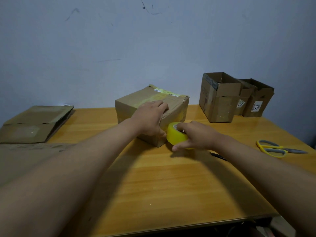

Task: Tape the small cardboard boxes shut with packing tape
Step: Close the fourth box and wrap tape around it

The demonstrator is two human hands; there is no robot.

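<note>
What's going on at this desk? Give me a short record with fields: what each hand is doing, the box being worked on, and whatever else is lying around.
left hand: rests flat on the closed cardboard box, steadying it
right hand: grips the yellow tape roll against the box's near corner
box state: flaps down, old tape and labels on top
open boxes: far right, standing, untaped
scissors: right, on the wooden table, untouched
flattened cardboard: left
</note>
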